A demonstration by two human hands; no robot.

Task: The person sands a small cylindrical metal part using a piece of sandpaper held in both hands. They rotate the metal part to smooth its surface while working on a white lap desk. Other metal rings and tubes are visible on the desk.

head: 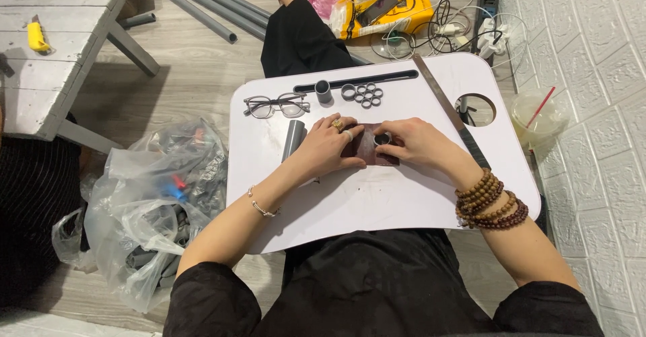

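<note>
On a white lap table (377,202) lies a dark brown sheet of sandpaper (363,150). My left hand (330,147) presses down on the sheet's left part, rings on its fingers. My right hand (414,143) pinches a short grey pipe ring (382,138) that stands on the sheet. A longer grey pipe piece (293,139) lies just left of my left hand. At the table's far side sit a short grey pipe stub (323,91), a single ring (348,92) and a cluster of glued rings (368,94).
Eyeglasses (274,105) lie at the table's far left; a long metal ruler (447,108) runs down its right side past a round hole (475,109). A plastic bag of parts (155,209) sits left on the floor. Grey pipes (202,4), cables and a power strip (486,4) lie beyond.
</note>
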